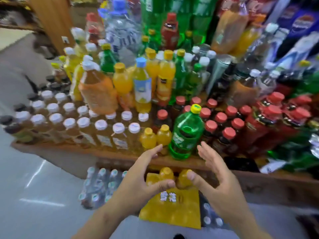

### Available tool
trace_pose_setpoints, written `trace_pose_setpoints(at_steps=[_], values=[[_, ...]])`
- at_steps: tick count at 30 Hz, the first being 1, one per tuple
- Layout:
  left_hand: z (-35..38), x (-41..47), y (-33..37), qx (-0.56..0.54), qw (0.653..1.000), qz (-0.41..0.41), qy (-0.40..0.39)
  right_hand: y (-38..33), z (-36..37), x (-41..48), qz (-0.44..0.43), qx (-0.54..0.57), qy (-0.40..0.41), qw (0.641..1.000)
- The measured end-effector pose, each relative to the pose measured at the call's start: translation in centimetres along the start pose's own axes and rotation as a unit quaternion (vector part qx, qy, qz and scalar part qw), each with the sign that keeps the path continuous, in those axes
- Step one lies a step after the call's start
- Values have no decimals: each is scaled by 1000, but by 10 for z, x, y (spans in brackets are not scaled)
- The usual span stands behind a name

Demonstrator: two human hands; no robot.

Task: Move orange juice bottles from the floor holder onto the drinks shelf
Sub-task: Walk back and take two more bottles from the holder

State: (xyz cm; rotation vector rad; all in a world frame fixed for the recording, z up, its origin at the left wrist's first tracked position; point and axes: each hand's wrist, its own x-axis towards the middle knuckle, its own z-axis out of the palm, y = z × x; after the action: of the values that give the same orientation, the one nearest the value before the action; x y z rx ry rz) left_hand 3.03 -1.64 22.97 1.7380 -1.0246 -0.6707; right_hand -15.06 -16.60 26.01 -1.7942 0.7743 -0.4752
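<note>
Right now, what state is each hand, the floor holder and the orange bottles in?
left hand: open, empty, above the holder
right hand: open, empty
yellow floor holder: on the floor, two orange juice bottles upright in it, capped
two small orange bottles on the shelf: upright, capped
green bottle: upright, capped

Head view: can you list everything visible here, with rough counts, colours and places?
orange juice bottles: two, orange, in the yellow holder on the floor
small orange bottles: two, shelf front edge
green bottle: one, yellow cap, shelf front
white-capped bottles: many, amber, shelf left
red-capped bottles: many, dark, shelf right
taller orange bottles: several, mid-shelf
water bottle pack: one, clear, floor left
left hand: open, above the holder, fingers spread
right hand: open, beside it
</note>
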Motion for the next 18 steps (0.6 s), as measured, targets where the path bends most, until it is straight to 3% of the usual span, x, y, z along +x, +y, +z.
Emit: trace_pose_setpoints(at_steps=[11,18], values=[[95,15,-129,16,994,-105,14,162,12,26,102,-7,-65,993],[120,29,-197,9,993,-116,18,232,33,49,116,-38,-86,989]])
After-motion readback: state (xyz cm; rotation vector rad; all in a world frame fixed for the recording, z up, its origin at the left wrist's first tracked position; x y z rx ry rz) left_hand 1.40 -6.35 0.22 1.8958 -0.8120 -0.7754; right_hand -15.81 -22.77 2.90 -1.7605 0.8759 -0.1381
